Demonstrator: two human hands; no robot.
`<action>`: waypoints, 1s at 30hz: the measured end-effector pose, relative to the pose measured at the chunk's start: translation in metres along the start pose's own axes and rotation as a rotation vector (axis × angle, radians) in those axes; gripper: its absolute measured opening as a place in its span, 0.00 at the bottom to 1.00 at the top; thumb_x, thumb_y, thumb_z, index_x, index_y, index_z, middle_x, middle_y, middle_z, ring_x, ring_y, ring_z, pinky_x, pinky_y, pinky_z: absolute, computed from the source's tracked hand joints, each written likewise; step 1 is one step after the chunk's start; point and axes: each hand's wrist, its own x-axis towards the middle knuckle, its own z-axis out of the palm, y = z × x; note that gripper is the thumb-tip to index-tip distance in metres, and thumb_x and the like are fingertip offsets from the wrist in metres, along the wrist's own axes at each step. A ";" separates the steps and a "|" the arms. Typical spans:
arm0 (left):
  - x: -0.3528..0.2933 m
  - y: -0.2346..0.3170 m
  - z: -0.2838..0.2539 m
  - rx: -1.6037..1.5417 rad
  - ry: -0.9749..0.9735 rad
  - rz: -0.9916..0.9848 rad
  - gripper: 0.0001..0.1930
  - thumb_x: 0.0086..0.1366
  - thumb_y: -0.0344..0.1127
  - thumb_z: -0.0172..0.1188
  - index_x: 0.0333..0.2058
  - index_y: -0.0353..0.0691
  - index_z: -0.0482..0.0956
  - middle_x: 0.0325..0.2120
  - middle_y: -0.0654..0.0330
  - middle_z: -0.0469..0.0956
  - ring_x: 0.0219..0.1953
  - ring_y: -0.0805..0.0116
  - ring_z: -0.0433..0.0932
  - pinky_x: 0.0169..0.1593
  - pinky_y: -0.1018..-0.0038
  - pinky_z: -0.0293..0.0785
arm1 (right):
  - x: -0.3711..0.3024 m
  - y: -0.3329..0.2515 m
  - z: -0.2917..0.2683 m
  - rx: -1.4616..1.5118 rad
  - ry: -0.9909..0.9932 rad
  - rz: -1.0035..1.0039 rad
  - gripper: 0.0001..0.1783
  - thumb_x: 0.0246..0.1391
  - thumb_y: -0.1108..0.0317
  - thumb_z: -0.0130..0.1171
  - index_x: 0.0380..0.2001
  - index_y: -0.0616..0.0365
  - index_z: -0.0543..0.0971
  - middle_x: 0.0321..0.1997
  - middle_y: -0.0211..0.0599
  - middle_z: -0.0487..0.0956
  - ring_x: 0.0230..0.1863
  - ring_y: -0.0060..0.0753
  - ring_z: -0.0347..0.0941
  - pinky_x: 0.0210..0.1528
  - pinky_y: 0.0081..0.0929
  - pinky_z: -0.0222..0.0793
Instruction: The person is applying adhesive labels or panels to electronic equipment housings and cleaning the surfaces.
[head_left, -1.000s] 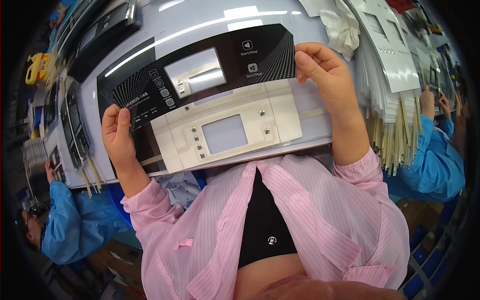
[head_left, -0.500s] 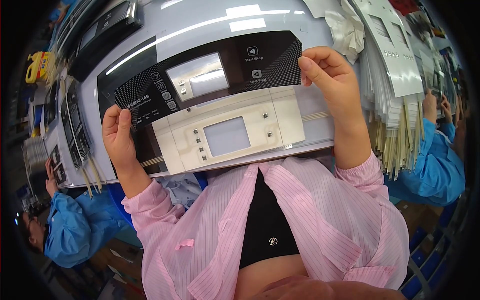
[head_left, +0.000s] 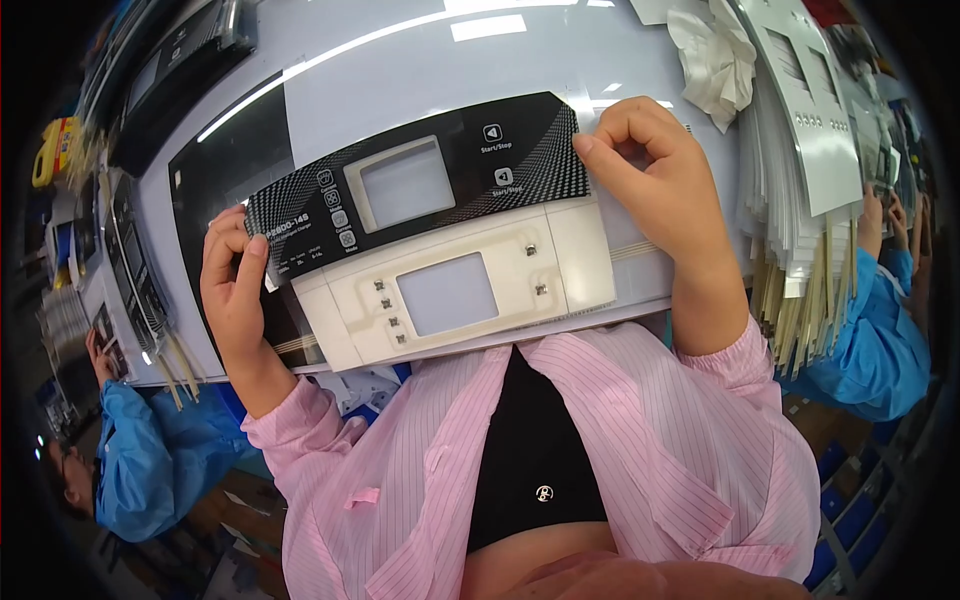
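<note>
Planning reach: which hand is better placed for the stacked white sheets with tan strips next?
Likely the right hand: stacked white sheets lie nearer it; the left hand is across, gripping the glossy black windowed panel.

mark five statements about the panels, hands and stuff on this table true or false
1. The left hand grips the glossy black curved-edged panel near its left end. True.
2. The flat white rectangular panel covers the black panel. False: the black panel overlaps the white panel.
3. The crumpled white paper lies left of the left hand. False: it lies farther right.
4. The stack of thin white sheets is right of the right hand. True.
5. The striped fabric sleeves are green. False: pink.
</note>
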 end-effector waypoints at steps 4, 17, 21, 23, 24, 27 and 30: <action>0.002 0.001 0.000 0.055 -0.053 -0.003 0.07 0.60 0.24 0.59 0.25 0.35 0.70 0.41 0.57 0.73 0.54 0.60 0.68 0.61 0.67 0.56 | 0.001 -0.003 0.000 -0.009 0.002 0.005 0.08 0.51 0.72 0.66 0.24 0.61 0.76 0.34 0.27 0.74 0.34 0.19 0.68 0.36 0.18 0.63; 0.003 -0.001 -0.003 0.112 -0.084 0.005 0.06 0.61 0.24 0.58 0.27 0.35 0.70 0.43 0.57 0.74 0.57 0.58 0.68 0.63 0.66 0.53 | 0.005 0.003 -0.004 -0.012 -0.024 -0.018 0.08 0.51 0.71 0.68 0.27 0.61 0.79 0.38 0.28 0.75 0.35 0.17 0.68 0.37 0.15 0.63; 0.002 -0.003 -0.004 0.128 -0.080 -0.001 0.06 0.61 0.24 0.58 0.27 0.34 0.70 0.45 0.56 0.74 0.57 0.58 0.67 0.63 0.66 0.53 | 0.004 0.006 -0.004 -0.011 -0.003 -0.023 0.08 0.51 0.70 0.69 0.27 0.61 0.79 0.40 0.29 0.76 0.34 0.16 0.68 0.37 0.15 0.63; 0.002 -0.003 -0.004 0.108 -0.095 -0.017 0.06 0.61 0.24 0.58 0.27 0.34 0.70 0.47 0.56 0.74 0.58 0.58 0.66 0.64 0.66 0.52 | 0.003 0.006 -0.006 0.002 -0.023 -0.001 0.08 0.51 0.69 0.69 0.28 0.61 0.80 0.41 0.29 0.76 0.34 0.16 0.68 0.36 0.14 0.63; 0.001 -0.003 -0.003 0.106 -0.098 -0.018 0.06 0.61 0.24 0.58 0.27 0.34 0.70 0.47 0.56 0.74 0.58 0.58 0.66 0.64 0.66 0.52 | 0.003 0.007 -0.007 0.000 -0.022 0.002 0.08 0.51 0.69 0.69 0.28 0.61 0.80 0.41 0.29 0.76 0.34 0.16 0.68 0.36 0.14 0.63; 0.002 -0.005 -0.002 0.105 -0.107 -0.014 0.06 0.60 0.24 0.58 0.26 0.35 0.70 0.48 0.56 0.74 0.59 0.58 0.65 0.64 0.65 0.51 | 0.002 0.009 -0.009 -0.005 -0.028 0.000 0.08 0.51 0.69 0.69 0.28 0.61 0.80 0.42 0.29 0.76 0.34 0.15 0.68 0.36 0.14 0.63; 0.002 -0.002 -0.005 0.111 -0.117 -0.008 0.06 0.60 0.24 0.58 0.26 0.35 0.70 0.48 0.56 0.74 0.59 0.58 0.65 0.65 0.65 0.50 | 0.003 0.007 -0.010 -0.003 -0.053 -0.018 0.08 0.51 0.69 0.69 0.28 0.61 0.80 0.43 0.30 0.77 0.34 0.16 0.68 0.36 0.14 0.63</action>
